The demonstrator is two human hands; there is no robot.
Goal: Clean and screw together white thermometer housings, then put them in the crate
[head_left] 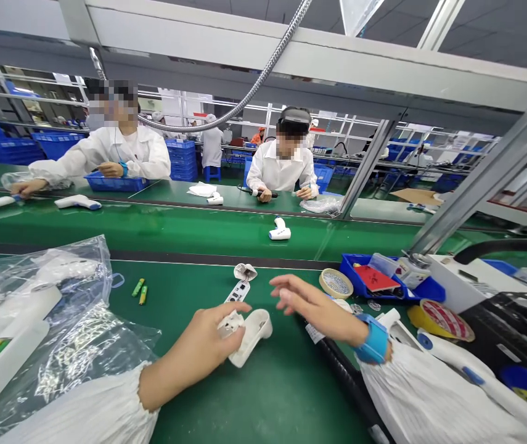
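My left hand [205, 339] pinches a small white plastic housing part [230, 322] between thumb and index finger. Right beside it lies a curved white shell half [257, 333], its hollow side up; whether the two touch I cannot tell. Just beyond sits a white circuit board [238, 291], with a white cap [245, 271] at its far end, apparently joined by thin wires. My right hand [316, 305], wearing a blue wristband [374, 339], hovers to the right of these parts with fingers stretched out and nothing in them.
Clear plastic bags [92, 345] with white parts cover the left side. Two green batteries [139, 291] lie nearby. To the right are a tape roll [336, 283], a blue bin [346, 266], yellow tape [441, 319] and a black cable [337, 364]. Two co-workers sit across the green conveyor [189, 231].
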